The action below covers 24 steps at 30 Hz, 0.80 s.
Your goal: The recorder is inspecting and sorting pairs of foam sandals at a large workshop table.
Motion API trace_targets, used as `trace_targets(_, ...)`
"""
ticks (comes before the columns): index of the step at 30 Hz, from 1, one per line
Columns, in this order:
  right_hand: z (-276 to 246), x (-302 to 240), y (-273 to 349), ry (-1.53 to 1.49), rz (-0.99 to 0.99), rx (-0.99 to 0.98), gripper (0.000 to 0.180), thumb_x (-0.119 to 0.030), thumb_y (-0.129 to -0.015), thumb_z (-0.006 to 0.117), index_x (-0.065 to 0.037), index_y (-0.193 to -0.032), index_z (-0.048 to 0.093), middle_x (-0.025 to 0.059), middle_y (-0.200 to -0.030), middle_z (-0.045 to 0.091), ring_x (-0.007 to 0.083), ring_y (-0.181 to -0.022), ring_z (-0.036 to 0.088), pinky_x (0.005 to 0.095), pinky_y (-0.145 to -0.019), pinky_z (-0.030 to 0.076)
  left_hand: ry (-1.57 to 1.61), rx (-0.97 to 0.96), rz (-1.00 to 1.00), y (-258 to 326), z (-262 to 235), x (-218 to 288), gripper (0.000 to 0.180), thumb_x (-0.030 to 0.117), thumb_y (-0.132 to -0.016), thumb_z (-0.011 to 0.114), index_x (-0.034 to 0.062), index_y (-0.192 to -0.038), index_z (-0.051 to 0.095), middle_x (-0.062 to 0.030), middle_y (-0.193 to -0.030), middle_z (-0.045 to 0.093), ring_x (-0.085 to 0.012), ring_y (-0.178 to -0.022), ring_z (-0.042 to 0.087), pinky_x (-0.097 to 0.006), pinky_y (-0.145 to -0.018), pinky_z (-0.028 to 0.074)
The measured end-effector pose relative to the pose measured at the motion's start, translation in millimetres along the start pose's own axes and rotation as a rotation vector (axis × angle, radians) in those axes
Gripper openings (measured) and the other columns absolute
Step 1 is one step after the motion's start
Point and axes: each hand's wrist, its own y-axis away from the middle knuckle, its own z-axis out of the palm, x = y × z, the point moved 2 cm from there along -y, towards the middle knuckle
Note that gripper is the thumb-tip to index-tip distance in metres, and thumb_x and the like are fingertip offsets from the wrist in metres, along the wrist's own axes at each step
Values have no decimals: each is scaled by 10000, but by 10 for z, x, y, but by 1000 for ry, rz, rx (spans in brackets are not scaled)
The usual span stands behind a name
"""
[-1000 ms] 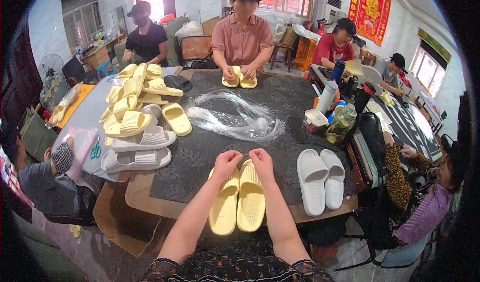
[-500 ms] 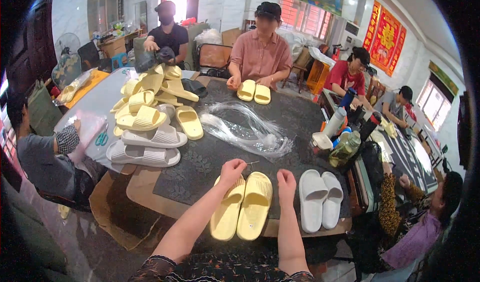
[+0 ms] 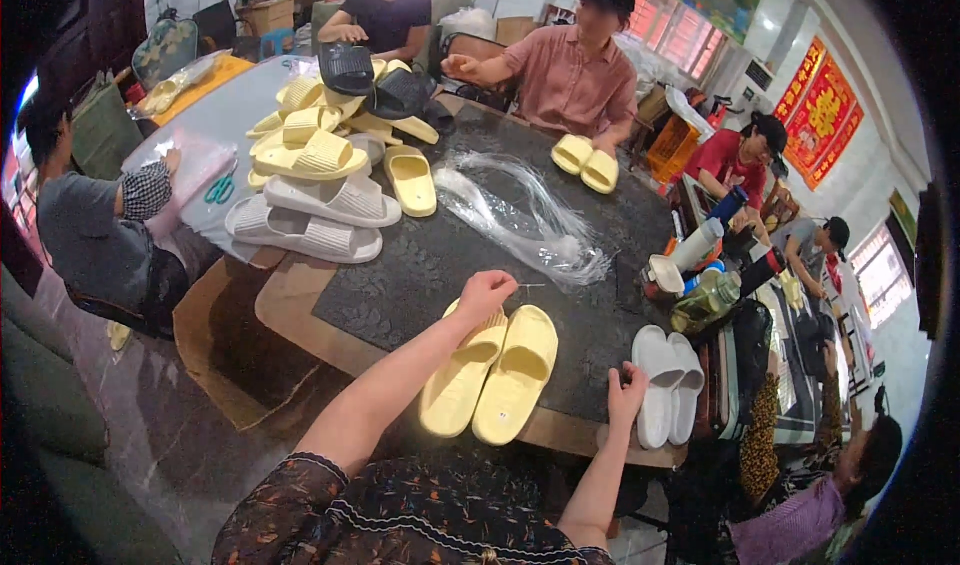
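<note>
Far left: a seated person (image 3: 95,220) in a grey top, beside a pair of green-handled scissors (image 3: 221,189) on a pale sheet.

Left of centre: a heap of slippers (image 3: 315,160), pale yellow above, white ribbed ones at the bottom, two dark ones on top.

Centre: the dark table (image 3: 420,265). A pair of yellow slippers (image 3: 492,373) lies side by side at its near edge. The left hand (image 3: 485,293) rests loosely curled on the heel end of the left slipper, fingertips pinched together; whether it holds anything there cannot be told. Beyond lies crumpled clear plastic film (image 3: 530,220).

Right of centre: the right hand (image 3: 627,397), fingers bent, is at the table edge, touching a pair of white slippers (image 3: 668,383). The hands are apart.

Far side: a person in a pink shirt (image 3: 580,75) with another yellow pair (image 3: 587,162).

Right: bottles (image 3: 705,280).
</note>
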Motion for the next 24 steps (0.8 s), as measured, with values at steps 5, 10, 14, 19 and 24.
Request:
trace_targets(5, 239, -703, 61, -182, 18, -69, 207, -150, -799, 670, -23, -959, 642, 102, -915, 621, 194, -835, 578, 303, -742, 465, 24, 18, -16, 52, -22, 11, 196, 202, -839, 651, 19, -906, 680, 1, -739, 637, -76, -692, 548, -256, -649, 454)
trace_targets(10, 414, -1711, 482, -330, -15, -503, 208, -229, -815, 687, -46, -915, 684, 82, -699, 655, 166, -623, 625, 292, -622, 493, 113, -35, -60, 38, -60, 81, 206, 209, -849, 640, 18, -915, 678, 9, -732, 627, -68, -675, 521, -246, -618, 436)
trace_targets(14, 526, -2146, 701, 137, -149, -674, 510, -554, -794, 627, -54, -890, 649, 109, -665, 647, 305, -617, 643, 406, -585, 501, 276, -114, -164, -23, -174, 145, 203, 206, -845, 629, 24, -917, 682, 8, -699, 642, -91, -650, 570, -271, -644, 479)
trace_targets(19, 815, -1984, 750, 211, -78, -572, 516, -557, -807, 611, -41, -796, 606, 150, -669, 639, 321, -636, 643, 424, -608, 497, -642, -24, 473, 114, -720, 715, 411, 264, -751, 711, 91, -1107, 598, -147, -1179, 535, -345, -1146, 444, -437, -997, 348)
trace_targets(24, 845, -1950, 669, 211, -19, -589, 534, -557, -807, 608, -31, -711, 602, 151, -636, 623, 323, -629, 630, 427, -618, 490, -1016, 561, 446, -185, -2014, 834, 770, 318, -780, 678, -51, -1350, 315, -303, -1391, 312, -446, -1301, 279, -521, -1084, 212)
